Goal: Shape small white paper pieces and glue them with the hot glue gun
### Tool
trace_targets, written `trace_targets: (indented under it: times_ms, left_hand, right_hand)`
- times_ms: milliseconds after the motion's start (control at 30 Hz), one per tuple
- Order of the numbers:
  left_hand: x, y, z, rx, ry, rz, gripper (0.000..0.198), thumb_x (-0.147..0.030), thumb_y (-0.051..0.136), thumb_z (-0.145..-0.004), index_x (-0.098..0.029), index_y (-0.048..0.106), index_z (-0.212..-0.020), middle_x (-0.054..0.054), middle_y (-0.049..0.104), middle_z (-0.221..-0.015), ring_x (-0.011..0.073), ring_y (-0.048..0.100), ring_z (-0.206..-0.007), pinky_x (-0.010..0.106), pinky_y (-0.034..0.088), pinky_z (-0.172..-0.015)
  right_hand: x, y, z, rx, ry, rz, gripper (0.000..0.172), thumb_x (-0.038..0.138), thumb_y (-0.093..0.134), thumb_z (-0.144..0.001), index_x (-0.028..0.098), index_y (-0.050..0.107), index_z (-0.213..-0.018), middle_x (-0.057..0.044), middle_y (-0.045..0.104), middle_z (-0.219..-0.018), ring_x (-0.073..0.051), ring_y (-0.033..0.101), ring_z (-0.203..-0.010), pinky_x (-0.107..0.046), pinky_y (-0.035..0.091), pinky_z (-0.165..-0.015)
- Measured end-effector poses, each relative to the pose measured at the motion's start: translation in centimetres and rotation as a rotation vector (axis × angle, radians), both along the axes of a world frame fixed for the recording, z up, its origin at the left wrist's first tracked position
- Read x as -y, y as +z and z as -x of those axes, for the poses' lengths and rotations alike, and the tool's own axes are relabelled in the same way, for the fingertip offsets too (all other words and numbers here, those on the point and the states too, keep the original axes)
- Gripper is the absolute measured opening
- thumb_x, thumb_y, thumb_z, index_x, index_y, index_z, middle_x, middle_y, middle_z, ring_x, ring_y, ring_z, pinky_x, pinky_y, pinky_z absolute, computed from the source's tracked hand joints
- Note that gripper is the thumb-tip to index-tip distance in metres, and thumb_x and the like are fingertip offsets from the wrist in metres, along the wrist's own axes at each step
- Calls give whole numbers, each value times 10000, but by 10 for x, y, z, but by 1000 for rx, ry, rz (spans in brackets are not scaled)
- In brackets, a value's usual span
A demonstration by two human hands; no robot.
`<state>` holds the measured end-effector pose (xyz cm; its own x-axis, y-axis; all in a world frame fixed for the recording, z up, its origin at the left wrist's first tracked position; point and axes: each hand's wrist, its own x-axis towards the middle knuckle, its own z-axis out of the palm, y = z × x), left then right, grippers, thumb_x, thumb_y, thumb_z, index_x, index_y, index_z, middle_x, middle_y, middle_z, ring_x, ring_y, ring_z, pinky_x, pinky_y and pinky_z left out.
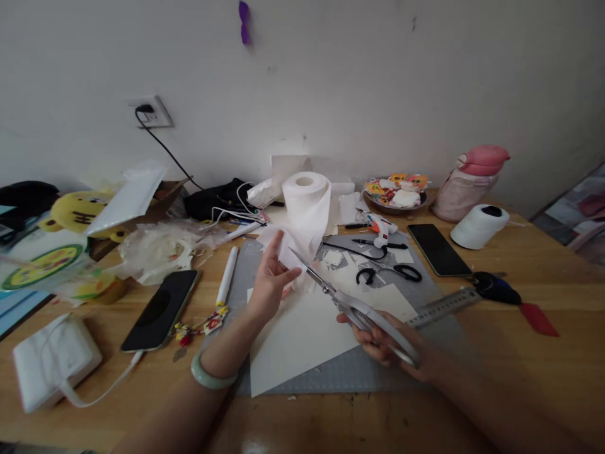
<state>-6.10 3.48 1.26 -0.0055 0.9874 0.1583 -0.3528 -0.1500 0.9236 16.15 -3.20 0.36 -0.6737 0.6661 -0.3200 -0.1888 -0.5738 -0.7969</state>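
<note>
A white roll point(307, 195) stands at the back of the cutting mat, its loose sheet point(293, 249) hanging forward. My left hand point(269, 287) is at this sheet, index finger stretched along it and thumb pointing right; the other fingers are mostly hidden and appear to hold the sheet's edge. My right hand point(382, 343) is wrapped round the grey handles of large scissors point(362, 309). Their blades point up and left, with the tips against or just in front of the sheet, close to my left fingers. Below both hands lies a large piece of white card point(297, 347).
Small black-handled scissors point(390, 271), paper scraps, a glue gun point(382, 230) and a steel ruler point(442, 306) lie right of the roll. Phones point(161, 310) point(438, 249) flank the grey mat point(331, 375). A thread cone point(477, 227) and pink bottle point(467, 186) stand right.
</note>
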Motion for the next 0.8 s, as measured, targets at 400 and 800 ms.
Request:
trace_targets:
  times_ms: [400, 800]
  left_hand:
    - [1, 0, 2, -22, -19, 55, 848, -46, 705, -578, -246, 386, -1338, 46, 609, -1112, 234, 588, -963, 251, 518, -649]
    - [3, 8, 0, 48, 29, 111, 844, -39, 661, -558, -175, 361, -1335, 70, 524, -1273, 155, 570, -948, 181, 489, -705]
  right_hand:
    - [3, 5, 2, 106, -14, -70, 486, 411, 711, -644, 165, 561, -1037, 74, 373, -628, -13, 236, -420, -178, 153, -370]
    - [5, 5, 4, 120, -31, -59, 442, 267, 731, -642, 186, 587, -1052, 68, 390, -645, -8, 259, -439, -154, 179, -365]
